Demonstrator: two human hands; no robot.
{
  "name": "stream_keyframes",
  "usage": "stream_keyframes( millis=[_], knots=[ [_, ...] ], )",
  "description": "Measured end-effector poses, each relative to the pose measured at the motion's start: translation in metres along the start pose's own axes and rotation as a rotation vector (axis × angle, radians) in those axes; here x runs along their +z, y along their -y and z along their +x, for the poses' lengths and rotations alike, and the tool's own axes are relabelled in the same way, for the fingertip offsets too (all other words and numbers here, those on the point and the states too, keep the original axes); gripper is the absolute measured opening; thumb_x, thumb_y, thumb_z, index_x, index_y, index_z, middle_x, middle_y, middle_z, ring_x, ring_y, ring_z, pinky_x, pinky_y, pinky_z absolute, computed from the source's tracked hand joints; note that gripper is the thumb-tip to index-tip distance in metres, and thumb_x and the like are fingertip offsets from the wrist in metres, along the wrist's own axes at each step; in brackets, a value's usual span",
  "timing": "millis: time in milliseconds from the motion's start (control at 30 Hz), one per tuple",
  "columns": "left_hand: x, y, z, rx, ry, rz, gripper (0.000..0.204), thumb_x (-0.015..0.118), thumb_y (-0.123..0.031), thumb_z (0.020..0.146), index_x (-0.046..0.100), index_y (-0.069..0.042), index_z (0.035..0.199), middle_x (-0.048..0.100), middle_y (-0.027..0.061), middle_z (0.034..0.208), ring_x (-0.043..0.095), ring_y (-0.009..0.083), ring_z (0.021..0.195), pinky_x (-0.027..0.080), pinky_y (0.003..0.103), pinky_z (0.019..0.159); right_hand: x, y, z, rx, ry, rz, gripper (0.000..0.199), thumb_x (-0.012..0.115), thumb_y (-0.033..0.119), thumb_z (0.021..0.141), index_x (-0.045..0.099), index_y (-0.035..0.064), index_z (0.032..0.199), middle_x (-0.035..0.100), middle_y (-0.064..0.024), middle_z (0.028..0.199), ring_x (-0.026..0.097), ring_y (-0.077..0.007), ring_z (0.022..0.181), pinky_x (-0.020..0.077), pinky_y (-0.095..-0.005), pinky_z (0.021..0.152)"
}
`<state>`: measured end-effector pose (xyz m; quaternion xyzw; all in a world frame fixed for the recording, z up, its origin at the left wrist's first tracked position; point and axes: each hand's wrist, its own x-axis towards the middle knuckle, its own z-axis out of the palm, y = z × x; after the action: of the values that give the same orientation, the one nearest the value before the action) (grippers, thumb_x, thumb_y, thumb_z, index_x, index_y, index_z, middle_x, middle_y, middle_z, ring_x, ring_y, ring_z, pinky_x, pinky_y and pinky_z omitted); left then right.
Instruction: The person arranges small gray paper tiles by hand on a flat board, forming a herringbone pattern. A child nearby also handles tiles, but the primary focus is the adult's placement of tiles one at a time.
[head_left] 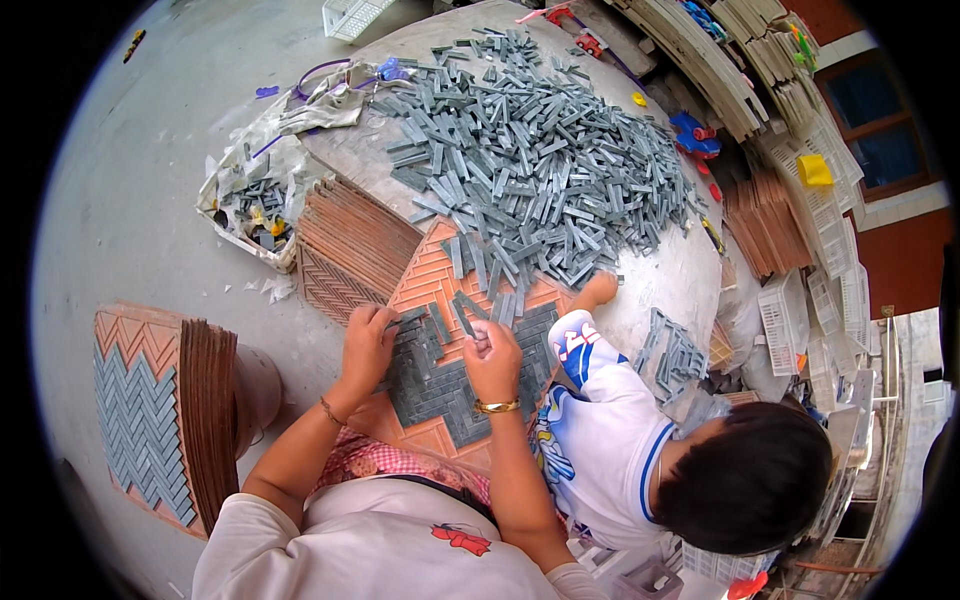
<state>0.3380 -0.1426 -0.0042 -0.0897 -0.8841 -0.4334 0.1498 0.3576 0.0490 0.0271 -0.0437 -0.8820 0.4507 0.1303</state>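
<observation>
An orange moulded tray (375, 421) with herringbone grooves lies before me, partly filled with grey stone strips (436, 392). My right hand (492, 358) is closed above it, pinching a narrow grey stone strip (462, 318) that points away from me. At the tray's left side, the fingers of my left hand (367, 347) are closed around the end of another grey strip (410, 317), mostly covered by the fingertips. Several loose strips lie on the tray's far part. Beyond it spreads a large heap of grey strips (540, 150).
Close on my right, a person in a white-and-blue shirt (610, 400) stretches a hand (598, 290) toward the heap's edge. Stacked orange trays (360, 240) stand at the far left, beside a lined bin (225, 215). Another stack (205, 420) carries a filled tray.
</observation>
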Motion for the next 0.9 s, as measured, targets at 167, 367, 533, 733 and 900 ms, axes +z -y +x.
stream_keyframes(
  millis=[167,367,533,733,900],
  knots=[
    [-0.006,0.008,0.008,-0.064,0.124,-0.126,0.019,0.065,0.005,0.069,0.062,-0.003,0.086,0.056,0.0117,0.086,0.056,0.0317,0.084,0.046,0.039,0.075,-0.004,0.003,0.0,0.021,0.001,0.009,0.02,0.068,0.001,0.071,0.062,0.0022,0.091,0.057,-0.0084,0.079,0.059,-0.0198,0.06,0.0486,-0.0316,0.058],
    [-0.005,0.015,0.013,-0.005,0.154,-0.09,0.012,0.063,0.004,0.073,0.063,-0.002,0.083,0.057,0.0121,0.082,0.058,0.0313,0.08,0.047,0.038,0.071,-0.002,0.001,0.002,0.007,0.041,-0.034,0.023,0.068,0.002,0.072,0.061,0.0023,0.094,0.058,-0.01,0.084,0.061,-0.0228,0.064,0.0497,-0.034,0.06],
    [-0.011,0.012,0.018,0.046,0.162,-0.097,0.009,0.061,0.003,0.077,0.063,-0.002,0.084,0.058,0.0129,0.083,0.059,0.0312,0.076,0.048,0.037,0.069,0.013,-0.003,0.022,-0.166,0.117,-0.145,0.023,0.066,-0.001,0.074,0.062,0.0025,0.096,0.06,-0.0122,0.091,0.063,-0.0251,0.074,0.0511,-0.0334,0.065],
    [-0.014,0.011,0.018,-0.204,0.114,-0.226,0.01,0.062,0.001,0.079,0.064,-0.001,0.088,0.058,0.0127,0.084,0.06,0.0301,0.075,0.048,0.036,0.068,0.034,-0.008,0.059,-0.439,0.31,-0.197,0.025,0.064,0.0,0.074,0.061,0.0052,0.098,0.058,-0.0125,0.095,0.057,-0.0328,0.09,0.048,-0.0398,0.076],
    [-0.003,0.006,0.023,-0.04,0.063,-0.152,0.014,0.065,0.0,0.077,0.065,-0.002,0.09,0.059,0.0118,0.085,0.06,0.0293,0.076,0.048,0.037,0.069,0.046,-0.002,0.06,-0.465,0.348,-0.189,0.017,0.063,0.003,0.076,0.06,0.0044,0.093,0.057,-0.0118,0.095,0.057,-0.0323,0.087,0.0482,-0.0421,0.073]
  ],
)
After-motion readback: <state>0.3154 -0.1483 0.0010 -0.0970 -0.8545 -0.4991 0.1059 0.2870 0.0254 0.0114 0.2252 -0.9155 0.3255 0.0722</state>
